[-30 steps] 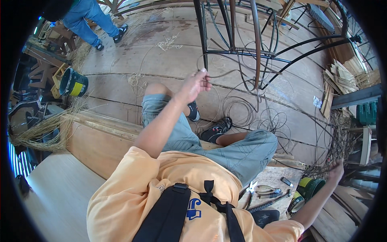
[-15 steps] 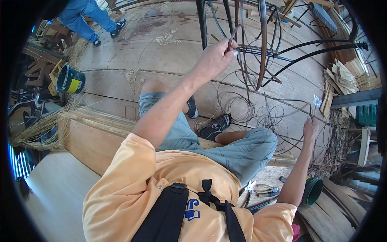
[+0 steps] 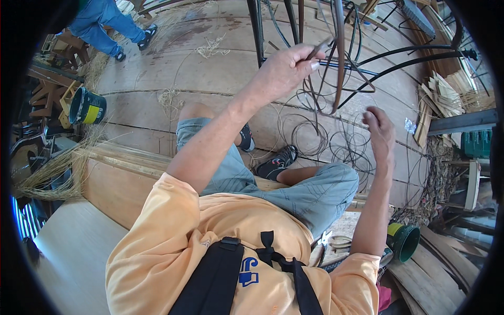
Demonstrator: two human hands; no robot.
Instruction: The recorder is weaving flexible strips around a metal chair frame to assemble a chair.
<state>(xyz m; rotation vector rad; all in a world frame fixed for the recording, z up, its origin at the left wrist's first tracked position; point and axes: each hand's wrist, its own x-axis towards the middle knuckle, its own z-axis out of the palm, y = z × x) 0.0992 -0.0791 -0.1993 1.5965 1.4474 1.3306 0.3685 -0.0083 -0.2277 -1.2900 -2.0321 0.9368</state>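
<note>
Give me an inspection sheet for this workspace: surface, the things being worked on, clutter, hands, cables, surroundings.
Surface: worn wooden plank floor with loose straw fibres; the person sits on a wooden bench.
Job's things: dark bent metal frame; thin dark strand loops on the floor below it.
Clutter: dark bucket at left, green bucket at right, pale fibre bundle, stacked wood pieces.
Hands: left hand raised at the frame, pinching a thin strand; right hand raised, fingers curled, its hold cannot be told.
Cables: nothing seen apart from the strand coils.
Surroundings: another person's legs in blue trousers at upper left.
</note>
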